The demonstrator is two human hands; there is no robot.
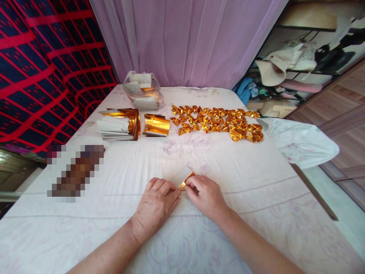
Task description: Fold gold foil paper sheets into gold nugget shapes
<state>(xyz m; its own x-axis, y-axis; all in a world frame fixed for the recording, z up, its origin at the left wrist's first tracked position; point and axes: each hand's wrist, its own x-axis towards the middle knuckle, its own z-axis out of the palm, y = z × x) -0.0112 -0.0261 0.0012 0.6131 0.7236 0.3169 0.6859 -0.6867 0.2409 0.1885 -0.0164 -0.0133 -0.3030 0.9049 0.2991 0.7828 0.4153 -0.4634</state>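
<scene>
Between my two hands, close to the tabletop, is a sheet of gold foil paper (186, 182) with a folded gold edge and a pale side. My left hand (157, 199) presses its fingertips on the lower left end of the fold. The thumb and fingers of my right hand (205, 195) pinch the fold from the right. Farther back, rows of folded gold paper pieces (215, 120) lie on the right. Left of them sit a small stack of gold foil paper (156, 125) and a larger, fanned stack (119, 125) with pale sides showing.
A clear plastic bag (142, 91) with more paper stands at the back left. A pixelated patch (76, 173) covers something on the left of the cloth-covered table (119, 167). Behind hangs a purple curtain (182, 42); shelves with a cap (272, 68) stand right.
</scene>
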